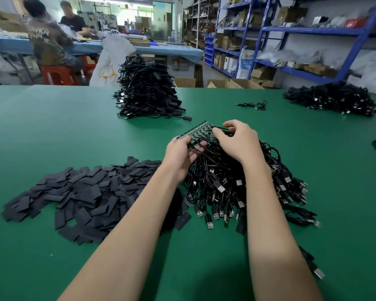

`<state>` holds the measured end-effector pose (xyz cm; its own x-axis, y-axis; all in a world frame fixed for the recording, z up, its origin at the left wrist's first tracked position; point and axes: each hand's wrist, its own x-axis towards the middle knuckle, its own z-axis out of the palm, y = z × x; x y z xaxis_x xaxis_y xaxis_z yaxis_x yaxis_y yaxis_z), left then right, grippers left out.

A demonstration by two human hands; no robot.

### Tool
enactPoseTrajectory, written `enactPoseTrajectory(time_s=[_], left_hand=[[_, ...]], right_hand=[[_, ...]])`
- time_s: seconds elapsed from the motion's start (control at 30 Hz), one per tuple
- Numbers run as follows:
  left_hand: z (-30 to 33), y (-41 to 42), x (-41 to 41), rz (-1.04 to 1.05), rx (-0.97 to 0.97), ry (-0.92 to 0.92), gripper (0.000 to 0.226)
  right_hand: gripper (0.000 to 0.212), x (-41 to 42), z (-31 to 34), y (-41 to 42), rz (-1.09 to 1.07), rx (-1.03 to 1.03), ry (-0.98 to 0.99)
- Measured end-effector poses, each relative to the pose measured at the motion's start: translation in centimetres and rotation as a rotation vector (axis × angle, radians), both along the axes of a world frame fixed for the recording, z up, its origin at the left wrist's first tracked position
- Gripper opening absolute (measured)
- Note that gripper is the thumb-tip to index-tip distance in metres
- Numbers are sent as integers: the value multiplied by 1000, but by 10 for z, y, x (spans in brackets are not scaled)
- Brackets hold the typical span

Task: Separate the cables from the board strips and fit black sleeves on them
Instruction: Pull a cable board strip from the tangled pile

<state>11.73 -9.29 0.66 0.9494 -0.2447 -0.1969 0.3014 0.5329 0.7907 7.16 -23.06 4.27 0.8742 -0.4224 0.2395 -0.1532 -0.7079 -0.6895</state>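
Together, the left hand [180, 154] grips the near end of the board strip [197, 132] while the right hand [237, 141] pinches a cable at its far end, both above the cable heap [237, 185]. Black sleeves [85, 198] lie piled at eight o'clock on the green table [52, 127]; a tall cable stack [146, 90] stands at eleven.

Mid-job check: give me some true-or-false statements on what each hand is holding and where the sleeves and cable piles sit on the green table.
1. The left hand grips the near end of the green circuit board strip. True.
2. The right hand lies flat on the green table mat. False: its fingers pinch thin black cables at the strip.
3. The heap of flat black sleeves lies left of the forearms. True.
4. The tall stack of coiled black cables sits at the table's right edge. False: it stands at the far centre; a lower pile lies far right.
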Motion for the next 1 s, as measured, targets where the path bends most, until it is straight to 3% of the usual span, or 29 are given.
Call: enactPoseTrajectory(time_s=[0.13, 0.23, 0.4, 0.53, 0.87, 1.0], left_hand=[[5, 4, -2, -39, -30, 88, 14], [4, 5, -3, -107, 43, 24, 18], [10, 1, -4, -77, 57, -75, 52], [18, 3, -3, -25, -6, -43, 28], [42, 18, 12, -93, 107, -37, 17], [50, 23, 9, -168, 185, -24, 15]], right_hand=[[52, 5, -7, -4, -22, 47, -36], [57, 4, -7, -5, -51, 35, -50], [40, 3, -5, -1, -66, -31, -119], [48, 0, -3, -2, -12, -19, -110], [45, -7, 11, 0, 6, -105, -150], [72, -9, 11, 9, 103, -42, -21]])
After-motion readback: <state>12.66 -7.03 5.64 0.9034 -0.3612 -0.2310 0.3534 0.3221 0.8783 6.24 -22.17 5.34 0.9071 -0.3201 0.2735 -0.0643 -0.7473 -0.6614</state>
